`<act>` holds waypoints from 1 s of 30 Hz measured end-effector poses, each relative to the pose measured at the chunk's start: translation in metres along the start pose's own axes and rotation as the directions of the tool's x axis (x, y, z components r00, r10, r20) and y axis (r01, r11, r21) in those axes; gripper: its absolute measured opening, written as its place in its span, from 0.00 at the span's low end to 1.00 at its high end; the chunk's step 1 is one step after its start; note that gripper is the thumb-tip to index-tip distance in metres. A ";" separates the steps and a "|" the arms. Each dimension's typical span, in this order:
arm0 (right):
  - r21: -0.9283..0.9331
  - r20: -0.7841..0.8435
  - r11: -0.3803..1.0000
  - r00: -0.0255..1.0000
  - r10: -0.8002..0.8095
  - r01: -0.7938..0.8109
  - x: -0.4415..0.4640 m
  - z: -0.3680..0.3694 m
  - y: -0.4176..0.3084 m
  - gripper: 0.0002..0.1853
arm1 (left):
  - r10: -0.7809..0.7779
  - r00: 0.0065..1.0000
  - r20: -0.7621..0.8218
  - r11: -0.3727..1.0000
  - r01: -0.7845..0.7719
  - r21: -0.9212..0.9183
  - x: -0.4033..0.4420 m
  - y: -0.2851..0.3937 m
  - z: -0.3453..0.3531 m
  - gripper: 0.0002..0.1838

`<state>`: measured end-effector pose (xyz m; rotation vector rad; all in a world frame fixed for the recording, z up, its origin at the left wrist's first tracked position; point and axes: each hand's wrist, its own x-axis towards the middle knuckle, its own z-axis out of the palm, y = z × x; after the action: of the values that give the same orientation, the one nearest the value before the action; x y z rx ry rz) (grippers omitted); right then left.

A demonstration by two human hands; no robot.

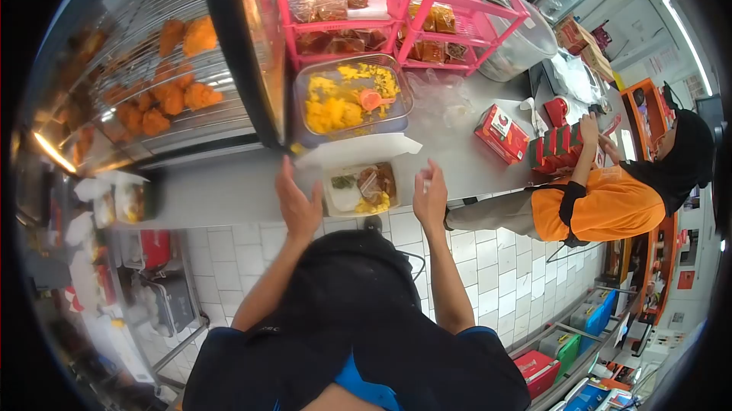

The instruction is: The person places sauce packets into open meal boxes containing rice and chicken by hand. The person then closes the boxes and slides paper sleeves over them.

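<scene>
One paper meal box [326, 191], its one lid [357, 149] raised, was set at the near edge of the steel counter [229, 190]; rice [347, 198], one clear packet [370, 184] and yellow crumbs [375, 206] were held inside. It was flanked by two hands: the left hand [300, 203] was held open and unclenched just beside its left side, the right hand [431, 196] likewise, slightly apart from its right. Beyond the box, one clear tray [405, 79] and two pink racks [343, 27] were placed. More room was left between the box and one red carton [501, 134], well to its right.
</scene>
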<state>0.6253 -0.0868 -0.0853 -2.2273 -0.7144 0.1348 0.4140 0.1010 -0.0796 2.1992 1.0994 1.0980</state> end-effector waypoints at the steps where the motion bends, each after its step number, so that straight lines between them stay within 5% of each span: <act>1: -0.003 -0.131 0.994 0.986 -0.106 0.107 0.008 -0.004 -0.017 0.31 | 0.123 0.992 0.019 0.986 -0.125 0.113 0.020 0.019 -0.010 0.28; 2: -0.053 -0.155 0.979 0.967 -0.204 0.199 0.019 -0.006 -0.035 0.32 | 0.241 0.969 0.047 0.944 -0.245 0.222 0.030 0.030 -0.012 0.27; 4: -0.163 -0.194 0.912 0.894 -0.404 0.377 0.040 -0.008 -0.061 0.34 | 0.208 0.973 0.100 0.953 -0.225 0.204 0.023 0.010 0.005 0.25; 6: -0.146 -0.241 0.912 0.880 -0.409 0.384 0.038 0.024 -0.020 0.29 | 0.212 0.971 0.106 0.938 -0.233 0.256 0.022 0.008 0.012 0.20; 7: -0.151 -0.118 0.909 0.905 -0.408 0.389 0.025 0.016 -0.020 0.26 | 0.234 0.968 0.090 0.916 -0.250 0.314 0.008 0.011 0.007 0.16; 8: -0.029 0.035 0.947 0.947 -0.320 0.321 0.010 0.017 -0.001 0.21 | 0.147 0.981 0.129 0.954 -0.175 0.243 -0.008 0.004 0.010 0.16; 9: 0.040 0.027 0.934 0.934 -0.357 0.356 -0.008 0.025 0.018 0.21 | -0.063 0.935 0.348 0.991 0.018 0.130 -0.029 -0.010 0.013 0.18; 10: 0.087 0.089 0.976 0.974 -0.207 0.199 -0.031 0.046 0.038 0.21 | -0.200 0.856 0.476 0.980 0.186 0.076 -0.032 0.018 0.004 0.19; 11: 0.061 0.346 0.976 0.922 0.175 -0.208 -0.036 0.028 0.011 0.22 | -0.134 0.893 0.429 0.983 0.173 -0.054 -0.058 -0.013 0.029 0.18; 12: 0.206 0.303 0.967 0.950 0.081 -0.148 -0.041 0.042 0.023 0.21 | -0.057 0.941 0.332 0.954 0.149 -0.260 -0.071 -0.025 0.043 0.17; 14: 0.361 0.088 0.932 0.993 -0.074 0.037 -0.038 0.056 0.016 0.24 | -0.166 0.888 0.428 0.881 0.328 -0.340 -0.043 0.014 0.025 0.20; 15: 0.350 0.144 0.936 0.989 -0.023 -0.029 -0.038 0.035 -0.009 0.33 | -0.130 0.875 0.466 0.877 0.321 -0.358 -0.029 0.031 0.016 0.20; 17: 0.332 0.172 0.936 0.983 0.063 -0.118 -0.033 0.054 0.001 0.35 | -0.100 0.852 0.514 0.868 0.327 -0.374 -0.013 0.051 0.008 0.20; 20: 0.350 0.273 0.931 0.962 0.006 -0.105 -0.012 0.039 -0.009 0.34 | 0.071 0.885 0.459 0.930 0.108 -0.351 0.005 0.021 0.017 0.22; 23: 0.317 0.381 0.926 0.922 0.075 -0.206 -0.003 0.031 -0.014 0.29 | -0.146 0.653 0.743 0.975 0.222 -0.003 0.037 0.044 -0.007 0.28; 24: 0.332 0.450 0.905 0.888 0.096 -0.267 -0.003 0.030 -0.012 0.33 | -0.094 0.662 0.743 0.983 0.180 -0.035 0.037 0.036 -0.003 0.29; 27: 0.364 0.316 0.930 0.946 -0.069 -0.054 -0.028 0.034 -0.010 0.38 | 0.013 0.658 0.753 0.979 0.144 -0.143 0.026 0.019 -0.004 0.32; 29: 0.066 0.416 0.998 0.909 -0.038 0.011 -0.039 0.011 -0.021 0.47 | 0.043 0.626 0.778 0.944 0.230 -0.238 0.015 0.022 -0.015 0.36; 30: -0.108 0.447 0.992 0.894 -0.005 0.060 -0.039 -0.011 -0.036 0.49 | 0.048 0.597 0.800 0.995 0.043 -0.092 0.012 0.024 -0.017 0.39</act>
<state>0.5793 -0.0954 -0.0570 -2.3196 -1.0281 0.6190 0.4156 0.0974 -0.0488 2.2039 0.5873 0.0453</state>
